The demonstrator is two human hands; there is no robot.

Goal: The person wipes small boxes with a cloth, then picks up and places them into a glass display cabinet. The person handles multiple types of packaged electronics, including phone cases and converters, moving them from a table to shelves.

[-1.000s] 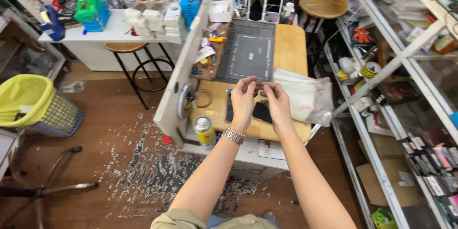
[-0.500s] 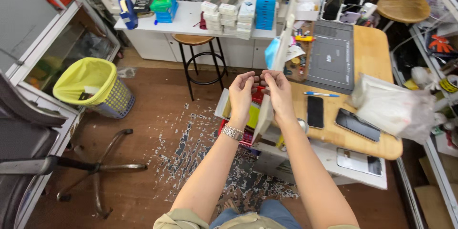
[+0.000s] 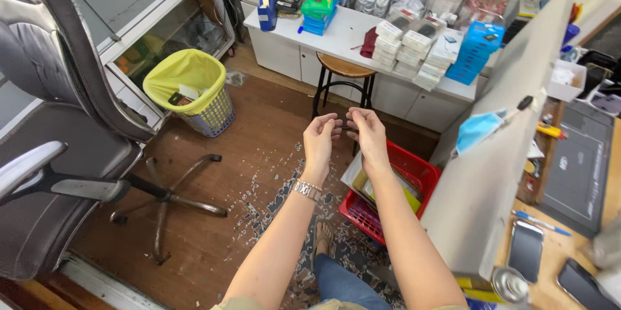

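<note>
Dark and tiny, the small object (image 3: 350,128) sits pinched between my two hands, raised in front of me above the wooden floor (image 3: 213,219); it is too small to tell what it is. My left hand (image 3: 321,139) has its fingers (image 3: 331,122) curled together, the tips closed on one end of the piece. My right hand (image 3: 367,134) mirrors it, fingers (image 3: 358,116) bent and pressed on the other end, so the fingertips of both hands nearly touch. A metal wristwatch (image 3: 308,189) rings my left wrist. Below my right forearm stands a red basket (image 3: 414,174) on the floor, and beyond my hands a round stool (image 3: 343,67) stands in front of the white bench (image 3: 349,32) stacked with small boxes. A yellow-lined bin (image 3: 187,90) stands well off to the left.
</note>
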